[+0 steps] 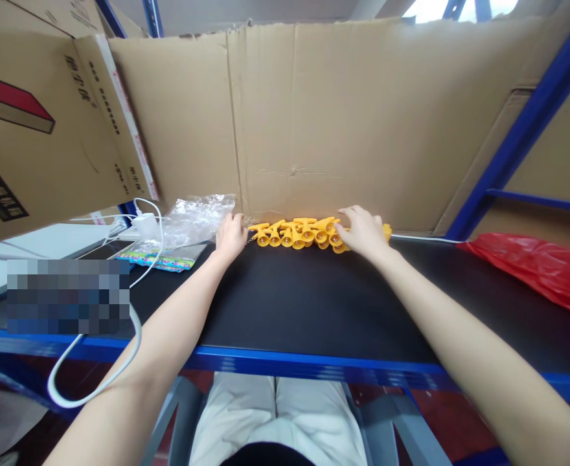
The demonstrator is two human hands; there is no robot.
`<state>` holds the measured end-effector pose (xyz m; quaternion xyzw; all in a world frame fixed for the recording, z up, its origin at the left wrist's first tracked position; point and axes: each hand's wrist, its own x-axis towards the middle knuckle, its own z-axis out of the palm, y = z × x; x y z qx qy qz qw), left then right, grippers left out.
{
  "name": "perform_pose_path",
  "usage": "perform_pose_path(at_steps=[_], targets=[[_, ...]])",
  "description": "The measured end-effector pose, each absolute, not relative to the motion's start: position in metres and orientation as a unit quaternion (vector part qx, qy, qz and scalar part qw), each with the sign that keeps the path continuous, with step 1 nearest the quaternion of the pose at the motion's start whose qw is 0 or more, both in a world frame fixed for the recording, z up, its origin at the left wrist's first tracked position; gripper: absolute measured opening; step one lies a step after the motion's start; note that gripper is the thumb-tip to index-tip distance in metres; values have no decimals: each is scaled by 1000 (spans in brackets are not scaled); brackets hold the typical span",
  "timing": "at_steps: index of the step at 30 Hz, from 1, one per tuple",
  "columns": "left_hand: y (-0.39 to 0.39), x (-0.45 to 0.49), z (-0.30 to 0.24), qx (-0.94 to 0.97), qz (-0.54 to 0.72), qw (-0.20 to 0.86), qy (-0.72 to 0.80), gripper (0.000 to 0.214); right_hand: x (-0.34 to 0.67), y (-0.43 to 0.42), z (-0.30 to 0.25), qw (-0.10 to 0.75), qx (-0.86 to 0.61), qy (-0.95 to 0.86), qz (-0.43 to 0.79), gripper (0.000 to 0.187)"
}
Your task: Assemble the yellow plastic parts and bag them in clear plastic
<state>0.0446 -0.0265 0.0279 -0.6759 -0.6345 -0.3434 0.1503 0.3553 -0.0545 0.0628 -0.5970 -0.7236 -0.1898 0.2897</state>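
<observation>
Several yellow plastic pieces [306, 234] lie in a heap along the cardboard at the back of the black shelf. Each has a round, cup-shaped mouth turned towards me, and some show a crossbar on top; their exact kind is not clear. My left hand [231, 237] is at the heap's left end, its fingers curled down and closed; whatever they may hold is hidden. Over the right end rests my right hand [363, 232], thumb and fingers apart, close against the yellow pieces. A few pieces are partly covered by that hand.
Clear plastic bags [195, 220] lie left of my left hand, above a colourful packet [161, 257]. A white charger [145, 226] with cables stands beside them. At the right is a red plastic bag [537, 268]. A blue rail [314, 364] edges the shelf.
</observation>
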Motion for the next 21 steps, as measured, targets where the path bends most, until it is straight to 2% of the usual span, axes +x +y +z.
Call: perform_pose_path(at_steps=[5, 9, 21], targets=[[-27, 42, 31, -677, -417, 156, -587, 38, 396, -38, 40, 296, -657, -679, -136, 34], [-32, 40, 36, -656, -430, 167, -598, 38, 410, -27, 31, 282, -678, -666, -128, 34], [-35, 39, 43, -665, -459, 222, -546, 42, 404, -31, 34, 290, -654, -688, -123, 31]])
